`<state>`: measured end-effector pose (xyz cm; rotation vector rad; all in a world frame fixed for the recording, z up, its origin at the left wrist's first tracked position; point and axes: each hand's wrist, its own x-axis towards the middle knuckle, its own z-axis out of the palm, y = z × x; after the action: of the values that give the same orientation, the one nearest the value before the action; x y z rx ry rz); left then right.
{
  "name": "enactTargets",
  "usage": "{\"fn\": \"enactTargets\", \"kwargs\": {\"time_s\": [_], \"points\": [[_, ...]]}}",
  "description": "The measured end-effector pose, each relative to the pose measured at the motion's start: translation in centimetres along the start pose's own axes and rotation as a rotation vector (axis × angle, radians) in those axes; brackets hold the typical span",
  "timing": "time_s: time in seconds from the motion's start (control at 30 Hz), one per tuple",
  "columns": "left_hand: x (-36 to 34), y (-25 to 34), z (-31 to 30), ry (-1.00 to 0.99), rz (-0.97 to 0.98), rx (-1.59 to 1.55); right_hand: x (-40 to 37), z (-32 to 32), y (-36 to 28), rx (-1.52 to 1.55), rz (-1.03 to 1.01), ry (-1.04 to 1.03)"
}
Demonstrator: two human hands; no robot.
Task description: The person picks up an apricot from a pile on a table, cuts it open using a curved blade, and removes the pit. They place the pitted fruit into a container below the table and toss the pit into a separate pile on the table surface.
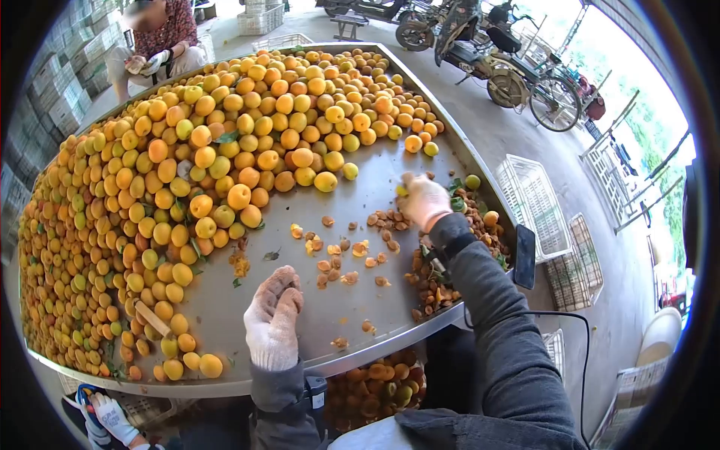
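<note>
My left hand (275, 315), in a white glove with stained fingertips, is raised over the near part of the metal table (300, 341); its fingers are pressed together, and what they hold, if anything, is hidden. My right hand (422, 199), gloved and slightly blurred, is closed on a yellow-green fruit (403, 190) at the right side of the table. Just below it lie brown pits (388, 219). Pieces of torn fruit (313, 244) are scattered between my hands. A large heap of orange-yellow apricots (247, 127) covers the left and far parts of the table.
Pits and leaves (439, 277) are piled along the right rim, beside a phone (524, 257). Crates (534, 202) stand beyond it. A person (159, 45) sits at the far left; another person's gloved hands (112, 418) show at bottom left. A fruit container (375, 390) is below the near edge.
</note>
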<state>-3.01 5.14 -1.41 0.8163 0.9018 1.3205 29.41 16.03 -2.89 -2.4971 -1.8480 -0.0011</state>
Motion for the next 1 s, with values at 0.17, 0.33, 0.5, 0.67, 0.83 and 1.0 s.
{"fn": "enactTargets", "kwargs": {"time_s": [0.17,0.33,0.5,0.67,0.83,1.0], "points": [[0.1,-0.6,-0.9,-0.023,0.084,-0.008,1.9,-0.9,3.8,-0.166,0.166,0.043],[1.2,-1.4,-2.1,0.216,0.154,-0.295,0.2,-1.7,-2.4,0.387,-0.178,-0.119],[1.1,-1.2,-2.5,0.233,0.101,-0.462,-0.9,-0.1,-13.6,0.314,-0.626,-0.084],[1.1,-1.0,-3.1,0.26,0.094,-0.422,-2.2,4.1,-18.3,0.115,-0.624,-0.132],[1.4,-0.4,-4.7,0.323,0.17,-0.417,-6.2,0.7,-10.4,-0.045,-0.387,-0.388],[1.8,-0.1,-3.8,0.249,0.163,-0.505,-9.2,1.0,-8.7,0.807,-0.35,-0.345]]}}
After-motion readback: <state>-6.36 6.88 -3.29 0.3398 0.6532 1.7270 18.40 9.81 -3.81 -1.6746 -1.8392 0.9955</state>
